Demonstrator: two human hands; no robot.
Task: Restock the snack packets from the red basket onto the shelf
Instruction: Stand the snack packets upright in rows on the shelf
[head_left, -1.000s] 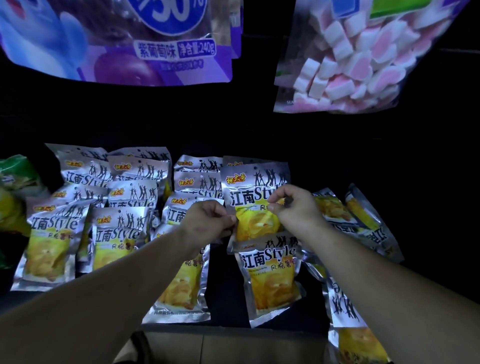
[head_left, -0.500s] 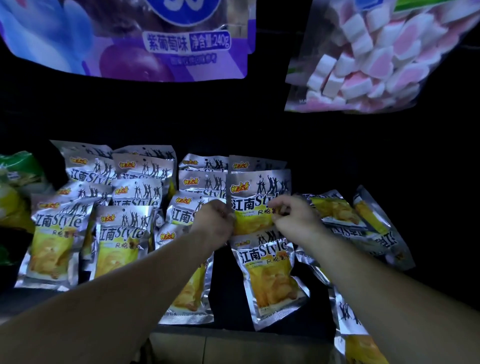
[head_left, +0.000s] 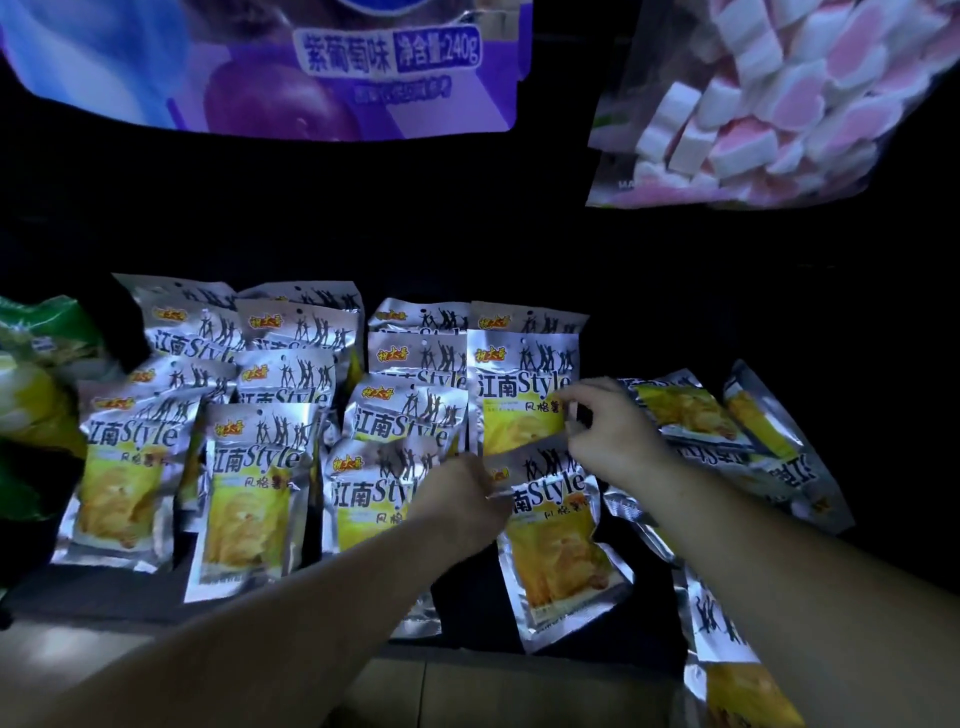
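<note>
Centre frame, our right hand (head_left: 608, 436) pinches the right edge of a packet (head_left: 519, 410), thumb and fingers closed on the foil. Our left hand (head_left: 460, 501) is curled at the front packet (head_left: 556, 551), upper left corner; fingertips hidden, so we cannot tell its grip. The pinched packet sits on the shelf (head_left: 462, 603), just behind the front one

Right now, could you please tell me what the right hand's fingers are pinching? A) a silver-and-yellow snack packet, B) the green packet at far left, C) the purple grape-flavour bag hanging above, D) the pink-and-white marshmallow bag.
A: the right hand has its fingers curled onto the right edge of a silver-and-yellow snack packet in the rightmost upright column.
</note>
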